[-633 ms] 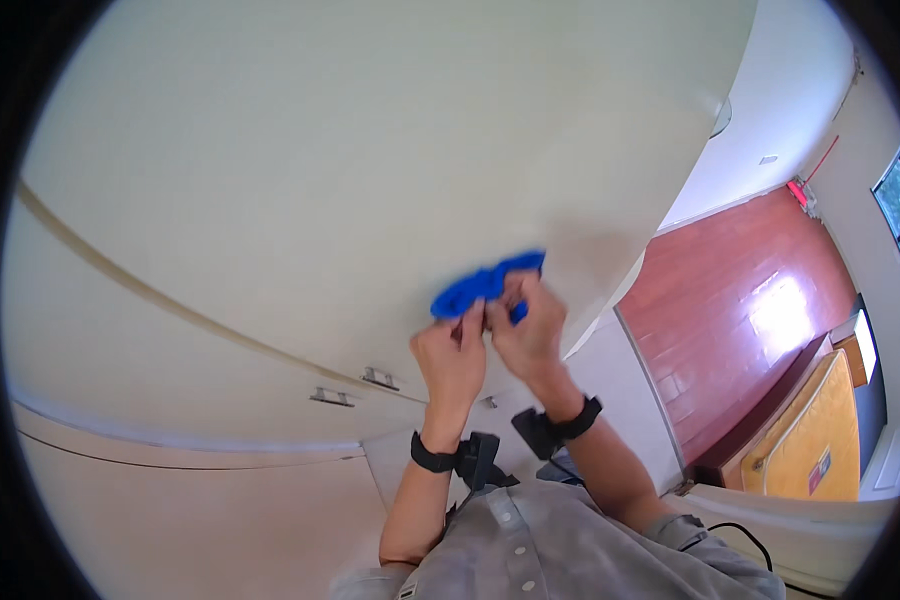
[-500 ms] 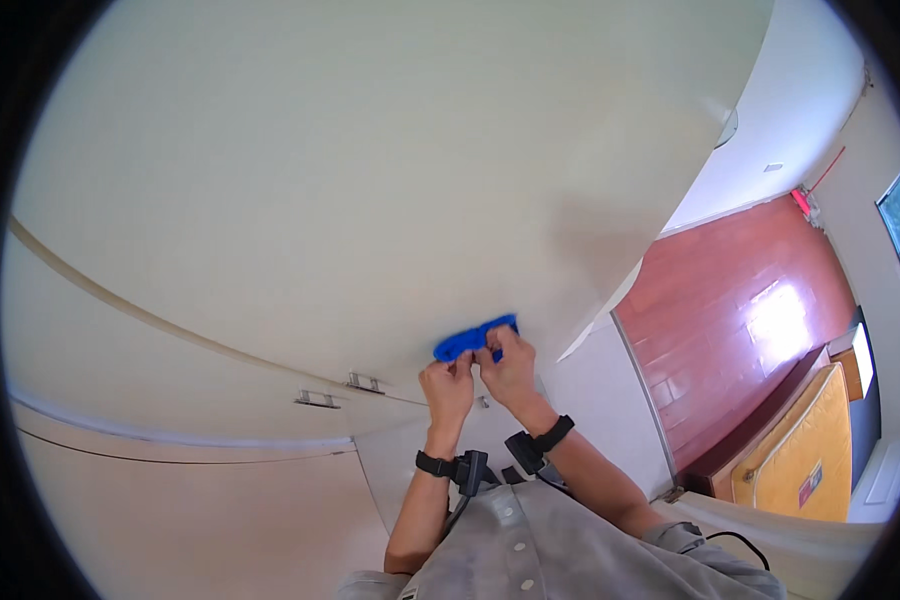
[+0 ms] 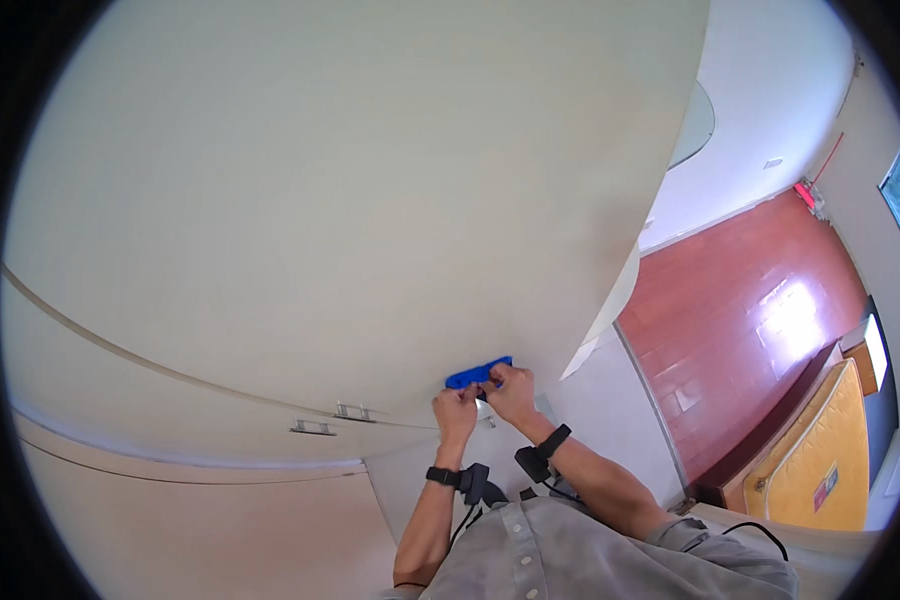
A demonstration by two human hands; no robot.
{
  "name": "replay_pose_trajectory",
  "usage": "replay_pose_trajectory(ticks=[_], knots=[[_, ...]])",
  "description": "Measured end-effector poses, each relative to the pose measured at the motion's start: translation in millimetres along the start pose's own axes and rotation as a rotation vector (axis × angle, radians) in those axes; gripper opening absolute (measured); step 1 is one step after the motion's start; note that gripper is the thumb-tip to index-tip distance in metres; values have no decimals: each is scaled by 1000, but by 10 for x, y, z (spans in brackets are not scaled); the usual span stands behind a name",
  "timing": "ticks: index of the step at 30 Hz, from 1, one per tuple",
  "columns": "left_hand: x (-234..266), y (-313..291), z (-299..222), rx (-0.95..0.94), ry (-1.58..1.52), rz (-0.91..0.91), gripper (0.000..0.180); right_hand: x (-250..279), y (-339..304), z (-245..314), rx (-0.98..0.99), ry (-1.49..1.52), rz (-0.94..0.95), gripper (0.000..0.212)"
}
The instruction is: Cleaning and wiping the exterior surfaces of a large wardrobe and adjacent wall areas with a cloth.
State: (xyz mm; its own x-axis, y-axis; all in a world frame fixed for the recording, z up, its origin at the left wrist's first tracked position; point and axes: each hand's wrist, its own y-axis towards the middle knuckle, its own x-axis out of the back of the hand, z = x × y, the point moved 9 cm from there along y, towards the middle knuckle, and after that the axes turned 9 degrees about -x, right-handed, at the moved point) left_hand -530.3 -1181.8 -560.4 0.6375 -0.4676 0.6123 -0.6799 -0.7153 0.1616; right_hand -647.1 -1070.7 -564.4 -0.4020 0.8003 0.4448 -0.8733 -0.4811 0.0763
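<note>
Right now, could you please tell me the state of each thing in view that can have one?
Blue tool: held by both hands, against the cream cabinet front.
Left hand: fingers closed on the blue tool.
Right hand: fingers closed on the blue tool.
Cabinet doors: shut.
Metal handles: untouched, left of the hands.
Wrist bands: strapped on, one on each wrist.

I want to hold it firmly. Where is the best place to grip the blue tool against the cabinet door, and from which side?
Probably the near end of the blue tool, from below. It lies long and flat along the cabinet door, and both hands already pinch that lower edge; its far end sticks out free.
</note>
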Motion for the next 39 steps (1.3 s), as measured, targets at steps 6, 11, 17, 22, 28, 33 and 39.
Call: replay_pose_trajectory(ticks=[6, 11, 17, 22, 28, 33, 39], knots=[[1014, 395, -1866, -172, -246, -170, 23, 1292, 226, 1724, 312, 254, -281, 16], [1244, 492, -2394, -250, -343, -212, 23, 1599, 315, 2203, 420, 392, -284, 16], [277, 339, -1345, -136, -273, -125, 21, 1144, 270, 921, 204, 242, -237, 15], [-778, 149, -286, 86, 1, 133, 18, 635, 218, -476, -53, 135, -125, 12], [-1145, 143, -128, 64, -12, 162, 22, 541, 262, -839, -153, -15, -64, 10], [-427, 441, -1602, -140, -123, 44, 33, 1598, 409, 522, 130, 226, -349, 22], [164, 753, -3012, -300, -383, -62, 34, 2526, 640, 1628, 428, 364, -478, 25]])
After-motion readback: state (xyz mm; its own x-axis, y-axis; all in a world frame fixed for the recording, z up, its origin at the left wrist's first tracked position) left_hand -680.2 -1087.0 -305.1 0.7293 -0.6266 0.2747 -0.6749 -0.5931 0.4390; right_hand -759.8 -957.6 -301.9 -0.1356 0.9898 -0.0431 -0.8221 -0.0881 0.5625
